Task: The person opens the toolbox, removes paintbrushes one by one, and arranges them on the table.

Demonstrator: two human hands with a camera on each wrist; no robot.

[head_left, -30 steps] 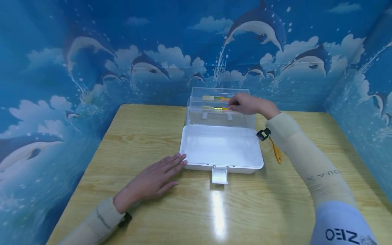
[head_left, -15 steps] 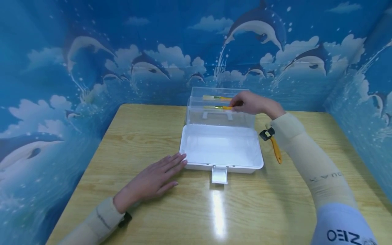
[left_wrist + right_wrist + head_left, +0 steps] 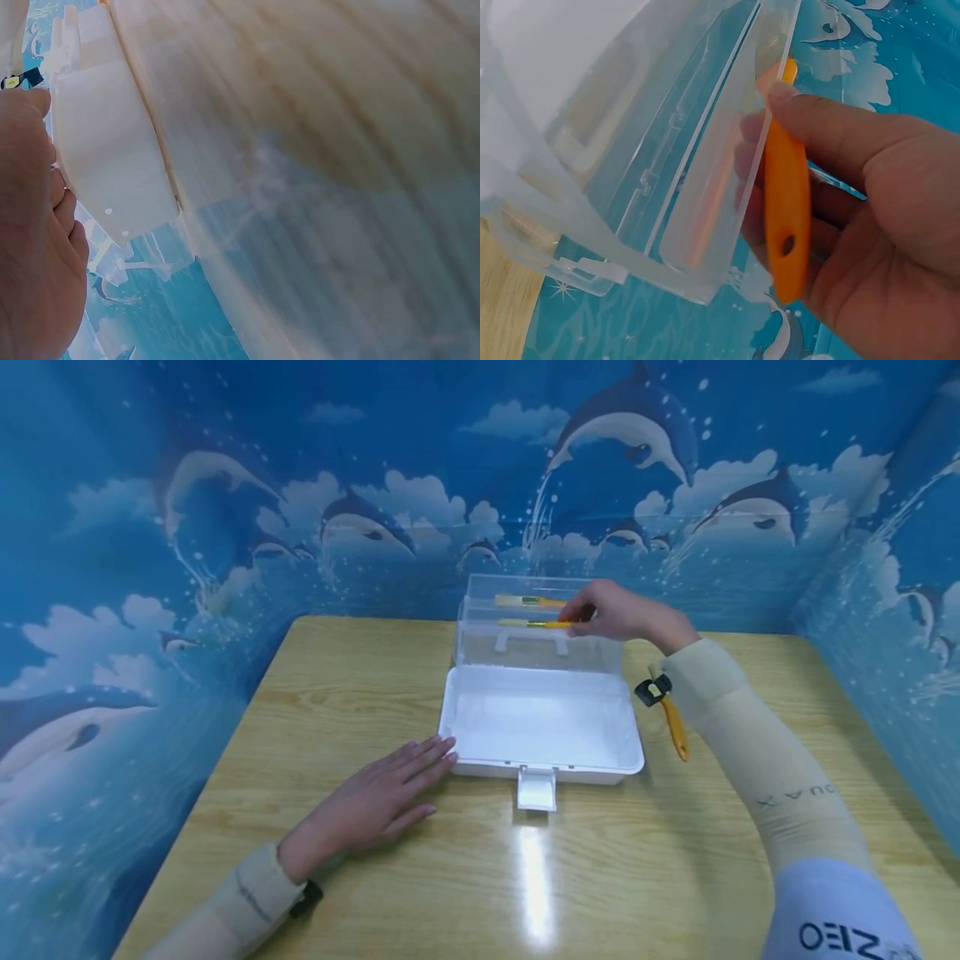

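A white plastic case stands with its clear lid raised at the back. Two paintbrushes with orange handles lie one above the other at the clear part: an upper paintbrush and a lower paintbrush, bristles to the left. My right hand is at their handle ends. In the right wrist view its thumb and fingers pinch an orange paintbrush handle against the clear plastic wall; another orange shape shows blurred through it. My left hand lies flat, fingertips at the case's front left corner.
Another orange-handled paintbrush lies on the wooden table right of the case, partly hidden by the right wrist's camera. The white latch hangs open at the front. A blue dolphin-print backdrop rises behind the table.
My right hand has shifted slightly right along the paintbrush handles, uncovering more of the lower handle. The left hand and the case have stayed put.
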